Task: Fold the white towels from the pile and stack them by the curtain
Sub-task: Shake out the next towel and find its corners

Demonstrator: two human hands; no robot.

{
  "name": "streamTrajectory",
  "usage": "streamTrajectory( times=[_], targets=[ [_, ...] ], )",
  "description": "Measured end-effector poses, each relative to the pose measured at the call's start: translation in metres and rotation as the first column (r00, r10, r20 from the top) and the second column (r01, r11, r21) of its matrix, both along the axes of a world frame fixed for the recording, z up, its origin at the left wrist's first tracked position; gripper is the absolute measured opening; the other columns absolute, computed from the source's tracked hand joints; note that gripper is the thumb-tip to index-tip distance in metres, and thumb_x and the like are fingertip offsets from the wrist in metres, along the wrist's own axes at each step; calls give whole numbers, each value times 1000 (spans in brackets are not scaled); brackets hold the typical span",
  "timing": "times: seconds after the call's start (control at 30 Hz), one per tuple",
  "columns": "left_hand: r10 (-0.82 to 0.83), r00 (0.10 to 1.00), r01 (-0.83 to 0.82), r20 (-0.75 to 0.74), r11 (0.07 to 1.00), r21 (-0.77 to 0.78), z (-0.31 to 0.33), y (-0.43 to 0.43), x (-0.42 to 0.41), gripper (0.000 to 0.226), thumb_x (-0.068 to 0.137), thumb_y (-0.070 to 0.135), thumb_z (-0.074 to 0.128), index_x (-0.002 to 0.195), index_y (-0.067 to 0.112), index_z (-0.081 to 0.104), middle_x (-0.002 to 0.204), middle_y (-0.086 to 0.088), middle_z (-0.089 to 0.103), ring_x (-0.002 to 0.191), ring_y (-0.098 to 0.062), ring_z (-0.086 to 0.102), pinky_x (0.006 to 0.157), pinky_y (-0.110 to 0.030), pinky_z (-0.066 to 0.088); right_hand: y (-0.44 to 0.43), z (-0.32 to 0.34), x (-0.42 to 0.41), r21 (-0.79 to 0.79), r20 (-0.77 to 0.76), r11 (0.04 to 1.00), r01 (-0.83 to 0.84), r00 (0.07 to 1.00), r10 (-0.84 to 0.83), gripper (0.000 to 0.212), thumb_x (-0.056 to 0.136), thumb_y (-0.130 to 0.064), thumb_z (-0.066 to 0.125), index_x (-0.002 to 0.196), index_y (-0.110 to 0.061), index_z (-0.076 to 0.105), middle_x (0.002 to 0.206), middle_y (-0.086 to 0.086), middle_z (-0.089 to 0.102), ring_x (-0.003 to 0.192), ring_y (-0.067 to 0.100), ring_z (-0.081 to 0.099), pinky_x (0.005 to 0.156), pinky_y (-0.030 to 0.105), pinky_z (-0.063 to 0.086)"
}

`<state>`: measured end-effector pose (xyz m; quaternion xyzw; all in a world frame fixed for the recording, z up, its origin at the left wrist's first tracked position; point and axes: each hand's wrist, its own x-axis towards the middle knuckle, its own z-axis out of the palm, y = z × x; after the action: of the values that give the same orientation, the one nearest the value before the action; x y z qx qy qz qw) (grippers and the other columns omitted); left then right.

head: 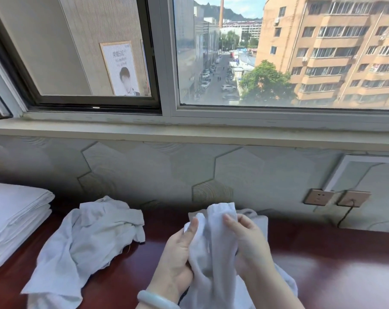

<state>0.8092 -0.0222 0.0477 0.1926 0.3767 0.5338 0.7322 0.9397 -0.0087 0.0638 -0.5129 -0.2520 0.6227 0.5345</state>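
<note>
A bunched white towel (213,246) is held up over the dark red table (322,264), at lower centre. My left hand (178,257) grips its left side, thumb on top. My right hand (249,239) grips its right side, fingers curled round the cloth. The towel's lower part hangs down between my forearms. A crumpled white towel (84,239) lies spread on the table to the left. At the far left edge sits a stack of folded white towels (13,219). More white cloth (259,221) shows behind my right hand.
The wall with hexagon panels (166,175) rises just behind the table, under a window sill (189,130). Two wall sockets (336,197) sit at the right, a dark cable hanging from one. A pale bangle (153,299) is on my left wrist.
</note>
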Motion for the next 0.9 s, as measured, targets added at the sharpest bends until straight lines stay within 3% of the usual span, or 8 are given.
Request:
streamTrajectory(
  times=[0.1, 0.17, 0.23, 0.4, 0.53, 0.63, 0.77, 0.9],
  targets=[
    [96, 959, -52, -267, 984, 168, -2, 8, -3, 33, 91, 33, 62, 103, 3, 70, 99, -18, 70, 91, -30, 67, 82, -42, 53, 6, 10, 1, 41, 210, 995, 91, 973, -97, 31, 91, -29, 66, 75, -3, 61, 64, 2, 52, 60, 17, 47, 50, 24, 39],
    [162, 853, -24, -497, 962, 273, 1, 13, 0, 32, 88, 40, 65, 96, 11, 74, 104, -11, 70, 96, -25, 68, 88, -44, 53, 6, 13, -5, 125, 257, 992, 34, 964, -65, 20, 89, -22, 67, 79, -5, 66, 66, 5, 59, 62, 16, 52, 51, 22, 43],
    [216, 759, 3, -615, 943, 334, 4, 16, 3, 21, 88, 37, 65, 93, 21, 77, 110, -2, 66, 100, -17, 67, 88, -38, 55, 5, 12, -11, 178, 301, 983, -32, 953, -24, 2, 86, -12, 69, 85, -11, 68, 76, 11, 66, 67, 15, 58, 57, 25, 47],
    [154, 743, 129, -651, 922, 366, 10, 14, 5, 20, 95, 34, 61, 91, 19, 72, 89, -14, 72, 87, -28, 67, 82, -54, 51, 4, 8, -12, 222, 380, 971, -89, 925, -2, 6, 91, -8, 62, 96, -11, 61, 71, 18, 63, 53, 13, 57, 51, 26, 49],
    [226, 640, 135, -734, 908, 397, 17, 16, 3, 22, 98, 24, 56, 89, 24, 75, 83, 1, 75, 84, -17, 70, 79, -36, 54, 8, 12, -6, 199, 314, 960, -195, 941, 126, 27, 96, -1, 50, 114, -18, 61, 66, 8, 62, 54, 19, 61, 56, 31, 52],
    [235, 524, 228, -819, 887, 401, 22, 25, -4, 19, 97, 32, 57, 91, 28, 75, 85, 3, 69, 82, -9, 66, 77, -27, 52, 13, 20, 5, 208, 285, 924, -321, 924, 257, 49, 91, 16, 40, 121, -17, 57, 72, 11, 62, 61, 21, 62, 62, 32, 56],
    [194, 412, 414, -890, 830, 373, 33, 41, -12, 20, 98, 22, 56, 90, 19, 74, 83, 2, 50, 71, -1, 50, 69, -14, 39, 23, 33, 14, 216, 468, 867, -450, 827, 312, 58, 84, 20, 49, 129, -18, 56, 72, 11, 67, 68, 22, 66, 71, 40, 59],
    [257, 283, 588, -924, 714, 379, 48, 48, -11, 17, 96, 7, 55, 94, 9, 73, 87, -3, 53, 76, -3, 50, 70, -12, 36, 33, 48, 22, 194, 615, 839, -508, 729, 300, 51, 84, 14, 55, 116, -25, 65, 77, 18, 71, 69, 32, 70, 62, 43, 60]
  ],
)
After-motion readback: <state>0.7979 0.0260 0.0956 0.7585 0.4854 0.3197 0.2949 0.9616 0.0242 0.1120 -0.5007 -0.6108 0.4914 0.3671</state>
